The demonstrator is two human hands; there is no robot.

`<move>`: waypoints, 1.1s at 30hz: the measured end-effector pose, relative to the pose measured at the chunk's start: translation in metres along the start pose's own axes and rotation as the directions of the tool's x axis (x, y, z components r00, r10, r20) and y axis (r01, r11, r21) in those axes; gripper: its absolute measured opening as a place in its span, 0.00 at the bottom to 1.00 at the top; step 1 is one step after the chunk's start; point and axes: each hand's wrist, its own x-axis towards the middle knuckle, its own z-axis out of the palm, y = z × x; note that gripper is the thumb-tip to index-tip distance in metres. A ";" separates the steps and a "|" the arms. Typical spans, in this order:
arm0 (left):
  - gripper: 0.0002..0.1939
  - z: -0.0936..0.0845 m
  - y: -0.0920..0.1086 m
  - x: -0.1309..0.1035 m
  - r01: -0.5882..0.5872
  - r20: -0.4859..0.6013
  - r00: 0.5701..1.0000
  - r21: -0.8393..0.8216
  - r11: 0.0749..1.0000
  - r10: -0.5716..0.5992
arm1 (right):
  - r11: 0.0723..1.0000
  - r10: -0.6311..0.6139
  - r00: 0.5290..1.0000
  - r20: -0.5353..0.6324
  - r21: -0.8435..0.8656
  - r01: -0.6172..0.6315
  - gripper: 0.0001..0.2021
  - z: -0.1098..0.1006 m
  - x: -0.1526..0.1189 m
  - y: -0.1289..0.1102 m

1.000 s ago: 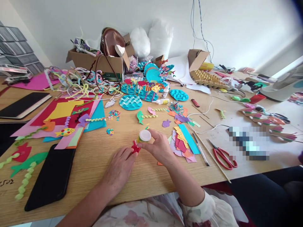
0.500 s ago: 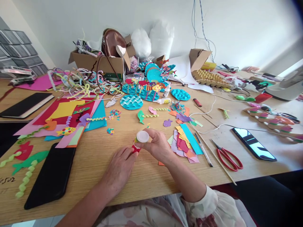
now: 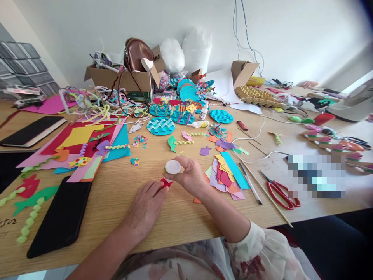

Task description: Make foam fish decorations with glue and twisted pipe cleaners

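Note:
My right hand (image 3: 190, 175) is closed around a small glue bottle (image 3: 173, 167), held bottom up. Its round white base faces me and a strip of yellow label shows at the side. Beneath the bottle is a red paper piece (image 3: 166, 182), partly covered. The fingertips of my left hand (image 3: 148, 206) pin this piece to the table, its fingers close together. The bottle's nozzle is hidden, and I cannot tell whether it touches the paper. Beyond my hands lie a green paper fish with a curled stem (image 3: 173, 144) and a purple paper fish (image 3: 205, 151).
Paper scraps (image 3: 224, 175), a pen (image 3: 250, 183), a wooden stick (image 3: 268, 196) and red-handled pliers (image 3: 281, 193) lie to the right. Coloured sheets (image 3: 84, 140) and a black case (image 3: 62, 217) are on the left. Blue discs (image 3: 161, 126) and a cardboard box (image 3: 110, 77) stand behind.
The view has shifted slightly. Both hands stay in nearly the same place, with the bottle over the red piece.

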 end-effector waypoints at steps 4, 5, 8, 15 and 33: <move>0.14 -0.002 0.001 0.000 -0.010 0.009 1.000 0.014 1.000 0.010 | 1.000 -0.011 1.000 -0.008 -0.005 0.011 0.09 0.001 0.000 0.001; 0.14 -0.002 0.001 0.000 -0.009 0.012 1.000 0.018 1.000 0.009 | 1.000 -0.012 1.000 -0.008 -0.011 0.012 0.09 0.001 0.000 0.001; 0.14 -0.002 0.001 0.000 -0.002 0.016 1.000 0.014 1.000 0.001 | 1.000 -0.013 1.000 -0.002 -0.017 0.013 0.09 0.000 0.000 0.002; 0.16 -0.003 0.001 0.000 0.017 0.022 1.000 -0.037 0.999 -0.016 | 0.999 0.001 0.999 -0.038 0.033 0.001 0.09 -0.003 -0.001 0.001; 0.15 -0.003 0.001 0.001 -0.002 0.010 1.000 -0.014 1.000 0.003 | 1.000 0.005 1.000 -0.002 0.025 -0.005 0.09 -0.005 -0.005 0.000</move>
